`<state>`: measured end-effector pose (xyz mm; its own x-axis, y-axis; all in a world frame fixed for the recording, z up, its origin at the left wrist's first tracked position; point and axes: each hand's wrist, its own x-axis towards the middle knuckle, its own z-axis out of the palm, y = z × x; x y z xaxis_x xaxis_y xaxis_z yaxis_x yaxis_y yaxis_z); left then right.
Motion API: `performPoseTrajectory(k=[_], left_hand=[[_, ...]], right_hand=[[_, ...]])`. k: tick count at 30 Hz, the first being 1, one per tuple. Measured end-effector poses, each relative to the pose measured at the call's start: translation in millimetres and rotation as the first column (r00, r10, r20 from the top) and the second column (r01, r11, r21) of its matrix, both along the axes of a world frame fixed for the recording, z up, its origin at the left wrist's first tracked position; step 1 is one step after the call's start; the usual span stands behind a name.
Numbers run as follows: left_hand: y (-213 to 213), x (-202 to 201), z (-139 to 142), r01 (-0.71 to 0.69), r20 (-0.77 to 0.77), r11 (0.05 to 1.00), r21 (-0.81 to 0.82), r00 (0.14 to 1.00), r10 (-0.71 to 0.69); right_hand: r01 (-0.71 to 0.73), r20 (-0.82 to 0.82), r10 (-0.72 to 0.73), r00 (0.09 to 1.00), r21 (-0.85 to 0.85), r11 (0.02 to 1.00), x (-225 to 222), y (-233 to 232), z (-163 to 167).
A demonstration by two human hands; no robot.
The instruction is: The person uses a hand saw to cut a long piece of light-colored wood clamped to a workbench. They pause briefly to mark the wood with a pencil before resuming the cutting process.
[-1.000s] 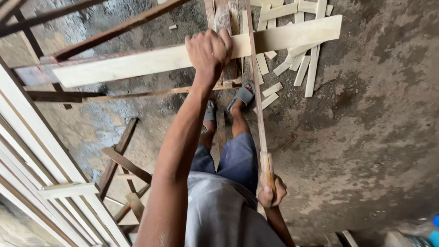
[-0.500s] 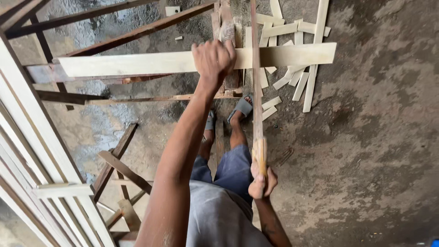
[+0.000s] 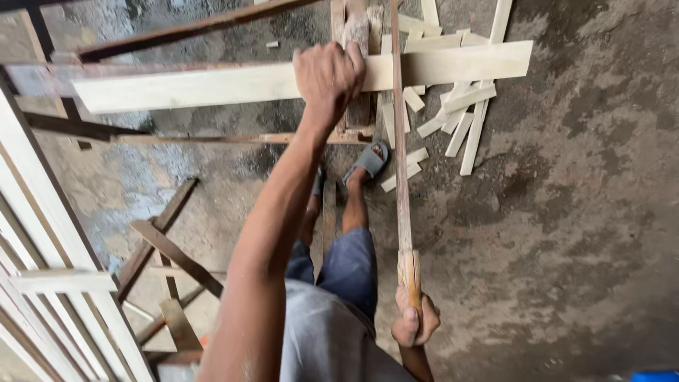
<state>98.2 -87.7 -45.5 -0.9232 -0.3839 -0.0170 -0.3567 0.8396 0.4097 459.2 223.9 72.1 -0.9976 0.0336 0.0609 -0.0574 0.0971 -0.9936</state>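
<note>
My left hand is stretched out in front of me and closed over the edge of a long pale wooden plank. The plank lies crosswise on a dark wooden stand. My right hand is low and close to my body, gripping the wooden handle of a hand saw. The saw's thin blade runs straight away from me and crosses the plank just right of my left hand. Below the plank are my feet in grey sandals.
Several short pale wood offcuts lie on the rough concrete floor to the right of the stand. Pale wooden frames lean at the left, with dark slats beside them. A blue object shows at the bottom right corner.
The plank has gone from tilted to nearly level in view. My right hand pushed the saw forward, then drew it back toward me. My left hand kept its grip.
</note>
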Motion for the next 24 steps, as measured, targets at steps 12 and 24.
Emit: performPoseTrajectory(k=[12, 24], left_hand=[[0, -8, 17, -0.046, -0.364, 0.959, -0.281, 0.929, -0.063], [0, -3, 14, 0.006, -0.060, 0.990, -0.139, 0.998, -0.014]], right_hand=[[0.040, -0.024, -0.038, 0.999, 0.081, 0.996, -86, -36, -31], [0.037, -0.018, -0.034, 0.999, 0.204, 0.978, -68, -27, 0]])
